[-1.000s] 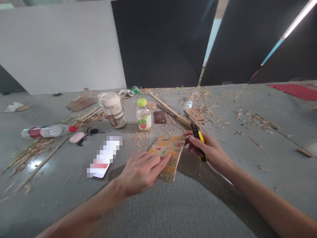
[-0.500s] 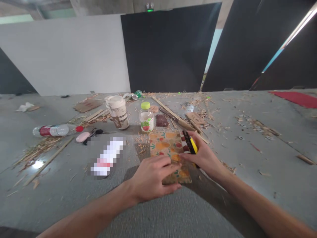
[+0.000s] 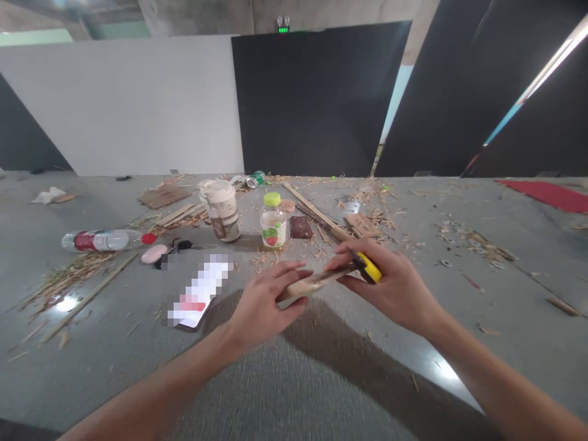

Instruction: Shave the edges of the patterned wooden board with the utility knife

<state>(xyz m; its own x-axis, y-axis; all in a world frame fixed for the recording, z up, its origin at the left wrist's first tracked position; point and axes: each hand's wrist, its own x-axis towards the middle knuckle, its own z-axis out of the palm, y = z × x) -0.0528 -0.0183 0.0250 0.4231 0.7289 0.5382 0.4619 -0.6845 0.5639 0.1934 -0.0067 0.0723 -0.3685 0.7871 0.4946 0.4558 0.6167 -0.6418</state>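
Note:
A flat patterned board hangs edge-on above the grey floor, held between both hands. My left hand grips its near end with thumb and fingers closed round it. My right hand pinches its far end and also clasps a yellow and black utility knife against the palm. The board's printed face is turned out of sight.
Behind the hands stand a jar with a green lid, a paper cup and a brown block. A phone, a pink object, a plastic bottle, bamboo strips and shavings lie around.
The board lay flat on the floor under my left hand; now both hands have lifted it and turned it edge-on. The knife stays in my right hand.

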